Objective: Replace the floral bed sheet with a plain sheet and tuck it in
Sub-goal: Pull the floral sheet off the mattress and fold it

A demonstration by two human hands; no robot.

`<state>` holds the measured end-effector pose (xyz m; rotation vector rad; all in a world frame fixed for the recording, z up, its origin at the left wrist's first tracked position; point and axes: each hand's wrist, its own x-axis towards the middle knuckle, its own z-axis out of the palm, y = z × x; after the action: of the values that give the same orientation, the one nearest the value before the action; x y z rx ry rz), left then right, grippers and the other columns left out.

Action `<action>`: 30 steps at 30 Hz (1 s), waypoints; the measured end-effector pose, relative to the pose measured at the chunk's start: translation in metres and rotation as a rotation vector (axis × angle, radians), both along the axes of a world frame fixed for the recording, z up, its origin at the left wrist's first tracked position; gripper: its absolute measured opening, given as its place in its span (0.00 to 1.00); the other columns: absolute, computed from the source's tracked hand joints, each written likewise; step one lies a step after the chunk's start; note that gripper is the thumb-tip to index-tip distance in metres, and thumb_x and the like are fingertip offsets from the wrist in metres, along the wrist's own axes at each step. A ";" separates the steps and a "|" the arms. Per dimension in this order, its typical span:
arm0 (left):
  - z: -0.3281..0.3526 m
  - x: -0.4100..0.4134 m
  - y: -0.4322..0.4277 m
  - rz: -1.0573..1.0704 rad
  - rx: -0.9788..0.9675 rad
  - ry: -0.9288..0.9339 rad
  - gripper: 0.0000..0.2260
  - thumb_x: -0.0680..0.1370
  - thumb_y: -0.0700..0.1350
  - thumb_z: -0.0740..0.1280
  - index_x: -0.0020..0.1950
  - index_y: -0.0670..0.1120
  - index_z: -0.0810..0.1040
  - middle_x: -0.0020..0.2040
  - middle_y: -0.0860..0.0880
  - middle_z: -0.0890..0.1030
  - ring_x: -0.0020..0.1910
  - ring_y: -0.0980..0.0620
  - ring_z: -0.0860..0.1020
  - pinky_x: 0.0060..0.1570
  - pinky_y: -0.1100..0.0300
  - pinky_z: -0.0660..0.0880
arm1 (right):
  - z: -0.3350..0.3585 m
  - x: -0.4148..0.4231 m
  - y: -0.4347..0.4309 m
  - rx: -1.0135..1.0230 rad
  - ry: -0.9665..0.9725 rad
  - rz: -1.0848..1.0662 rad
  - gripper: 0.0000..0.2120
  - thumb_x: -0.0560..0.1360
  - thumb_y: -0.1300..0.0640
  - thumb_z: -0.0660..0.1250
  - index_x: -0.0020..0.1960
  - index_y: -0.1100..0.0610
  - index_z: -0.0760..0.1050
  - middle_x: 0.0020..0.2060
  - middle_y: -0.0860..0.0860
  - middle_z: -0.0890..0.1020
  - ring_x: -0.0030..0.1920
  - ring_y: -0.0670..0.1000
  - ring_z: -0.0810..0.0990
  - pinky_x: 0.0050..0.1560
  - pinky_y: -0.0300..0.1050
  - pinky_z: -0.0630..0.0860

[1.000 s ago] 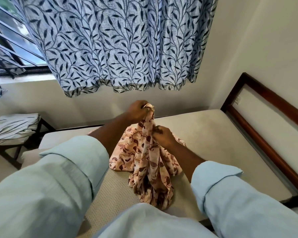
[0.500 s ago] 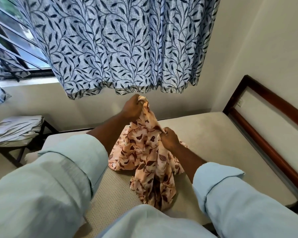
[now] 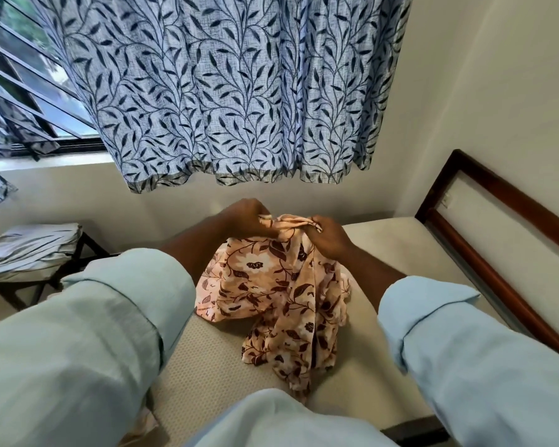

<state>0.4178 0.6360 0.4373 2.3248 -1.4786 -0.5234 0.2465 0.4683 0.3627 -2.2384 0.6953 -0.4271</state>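
Right hand [image 3: 328, 238] risen level with left hand [image 3: 247, 217], both gripping floral sheet [image 3: 271, 285]

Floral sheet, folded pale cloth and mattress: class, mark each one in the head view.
floral sheet [image 3: 265, 279]: head view, on its hanging printed panel.
folded pale cloth [image 3: 29, 250]: head view, on its top fold.
mattress [image 3: 410, 246]: head view, on its bare top.
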 end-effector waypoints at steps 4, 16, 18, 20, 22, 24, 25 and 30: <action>0.010 0.004 0.000 -0.060 0.113 -0.123 0.20 0.75 0.56 0.74 0.61 0.44 0.82 0.53 0.49 0.83 0.49 0.50 0.79 0.46 0.58 0.75 | 0.002 -0.006 -0.002 -0.047 0.036 0.046 0.12 0.78 0.47 0.72 0.44 0.56 0.83 0.33 0.47 0.79 0.33 0.43 0.74 0.35 0.44 0.63; 0.051 -0.018 -0.017 0.105 -0.368 -0.015 0.14 0.78 0.54 0.71 0.55 0.45 0.84 0.48 0.50 0.84 0.43 0.55 0.81 0.40 0.62 0.74 | -0.010 -0.008 0.032 0.011 0.059 -0.038 0.32 0.60 0.30 0.77 0.54 0.51 0.84 0.46 0.50 0.87 0.48 0.53 0.85 0.46 0.44 0.78; 0.056 -0.024 -0.020 0.107 -0.418 0.002 0.12 0.79 0.52 0.71 0.55 0.45 0.84 0.49 0.51 0.84 0.42 0.57 0.81 0.40 0.64 0.73 | -0.007 -0.005 0.043 0.035 0.048 -0.072 0.30 0.66 0.37 0.78 0.59 0.56 0.82 0.52 0.56 0.86 0.53 0.59 0.84 0.48 0.44 0.76; 0.058 -0.029 -0.022 0.118 -0.463 0.020 0.12 0.79 0.52 0.71 0.55 0.46 0.84 0.48 0.52 0.84 0.41 0.59 0.80 0.38 0.67 0.70 | -0.007 -0.003 0.051 0.101 0.051 -0.108 0.31 0.68 0.38 0.79 0.62 0.57 0.81 0.54 0.57 0.86 0.54 0.60 0.84 0.49 0.43 0.77; 0.060 -0.031 -0.023 0.137 -0.506 0.038 0.13 0.78 0.54 0.71 0.53 0.45 0.85 0.41 0.56 0.81 0.35 0.62 0.76 0.34 0.68 0.68 | -0.009 -0.001 0.059 0.134 0.082 -0.131 0.37 0.66 0.34 0.78 0.65 0.57 0.79 0.57 0.56 0.85 0.57 0.59 0.84 0.53 0.47 0.80; 0.063 -0.033 -0.023 0.152 -0.528 0.041 0.11 0.79 0.54 0.70 0.49 0.47 0.85 0.34 0.59 0.77 0.28 0.64 0.73 0.30 0.66 0.66 | -0.007 -0.001 0.067 0.142 0.094 -0.161 0.44 0.62 0.30 0.77 0.69 0.56 0.75 0.61 0.55 0.83 0.60 0.60 0.82 0.59 0.52 0.80; 0.066 -0.036 -0.023 0.160 -0.538 0.040 0.10 0.79 0.54 0.70 0.46 0.48 0.84 0.32 0.59 0.77 0.26 0.63 0.72 0.29 0.66 0.65 | -0.007 -0.001 0.069 0.153 0.091 -0.178 0.47 0.61 0.29 0.77 0.71 0.55 0.73 0.63 0.54 0.82 0.62 0.60 0.81 0.62 0.53 0.79; 0.079 -0.041 -0.029 0.274 -0.698 0.125 0.11 0.79 0.53 0.70 0.38 0.50 0.80 0.29 0.54 0.78 0.23 0.59 0.71 0.26 0.64 0.67 | -0.009 -0.006 0.082 0.121 0.062 -0.171 0.52 0.61 0.35 0.81 0.76 0.56 0.66 0.70 0.54 0.77 0.69 0.58 0.76 0.69 0.51 0.74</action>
<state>0.3770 0.6070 0.5167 1.8456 -1.0339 -0.0519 0.2408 0.5505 0.3541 -2.0944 0.9249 -0.3894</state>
